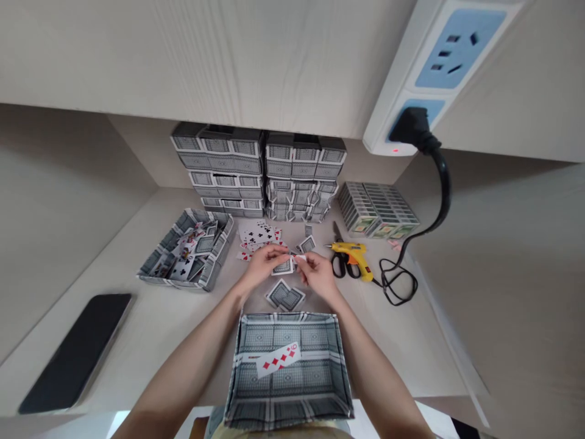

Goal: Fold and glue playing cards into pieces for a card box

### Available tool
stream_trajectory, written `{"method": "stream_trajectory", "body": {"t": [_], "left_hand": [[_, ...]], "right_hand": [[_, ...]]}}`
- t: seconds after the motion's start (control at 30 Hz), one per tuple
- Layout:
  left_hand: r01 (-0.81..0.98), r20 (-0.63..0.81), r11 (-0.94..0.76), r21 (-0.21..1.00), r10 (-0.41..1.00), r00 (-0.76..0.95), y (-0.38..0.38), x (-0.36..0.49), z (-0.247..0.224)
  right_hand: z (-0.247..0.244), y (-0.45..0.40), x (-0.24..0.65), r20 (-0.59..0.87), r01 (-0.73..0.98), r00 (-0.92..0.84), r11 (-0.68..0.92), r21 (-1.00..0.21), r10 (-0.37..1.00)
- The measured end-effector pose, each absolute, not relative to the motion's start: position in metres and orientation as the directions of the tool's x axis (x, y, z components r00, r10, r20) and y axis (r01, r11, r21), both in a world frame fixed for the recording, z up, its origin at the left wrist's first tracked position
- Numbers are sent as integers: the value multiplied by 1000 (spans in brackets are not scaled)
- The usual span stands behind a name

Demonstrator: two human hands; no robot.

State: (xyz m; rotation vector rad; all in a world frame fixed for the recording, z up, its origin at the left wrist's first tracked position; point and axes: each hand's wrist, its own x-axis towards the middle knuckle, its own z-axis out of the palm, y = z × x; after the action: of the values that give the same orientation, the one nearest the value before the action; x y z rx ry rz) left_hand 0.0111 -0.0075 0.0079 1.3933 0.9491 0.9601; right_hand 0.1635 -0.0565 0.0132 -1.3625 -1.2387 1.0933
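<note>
My left hand (263,264) pinches a playing card (284,267), its patterned back facing up. On the card's right side, the fingers of my right hand (319,273) are closed on a small white piece of card (299,258); whether it joins the larger card I cannot tell. Just below my hands lie a few face-down cards (280,294). Face-up cards (256,232) spread beyond my left hand, and another face-down card (306,244) rests past my right. Between my forearms is an open box made of cards (289,422), with a long diamonds strip (278,360) inside.
Left stands a card-made tray (214,268) of loose cards, near a black phone (75,350). Stacked card-made boxes (228,163) and card packs (365,213) line the back. Right are a yellow glue gun (356,255), scissors (339,266) and a cable from a power strip (402,79) overhead.
</note>
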Motion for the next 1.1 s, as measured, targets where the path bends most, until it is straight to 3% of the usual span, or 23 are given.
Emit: {"method": "stream_trajectory", "body": {"t": [0.13,0.4,0.67,0.9,1.1], "left_hand": [[117,7,-53,992,932,362,-4,9,8],[135,42,-97,986,930,364,-2,7,5],[189,-45,-56,980,872,488,-4,4,13],[181,58,-152,972,895,442,-5,2,7],[251,174,-263,932,929,327,-8,2,12]], "right_hand": [[12,-57,161,-20,81,83,-27,-996,996],[10,-60,156,-21,50,113,-27,-998,993],[12,-61,155,-9,83,96,-17,-996,995],[11,-60,154,-6,114,65,-13,-993,998],[17,-59,156,1,18,52,0,-1000,999]]}}
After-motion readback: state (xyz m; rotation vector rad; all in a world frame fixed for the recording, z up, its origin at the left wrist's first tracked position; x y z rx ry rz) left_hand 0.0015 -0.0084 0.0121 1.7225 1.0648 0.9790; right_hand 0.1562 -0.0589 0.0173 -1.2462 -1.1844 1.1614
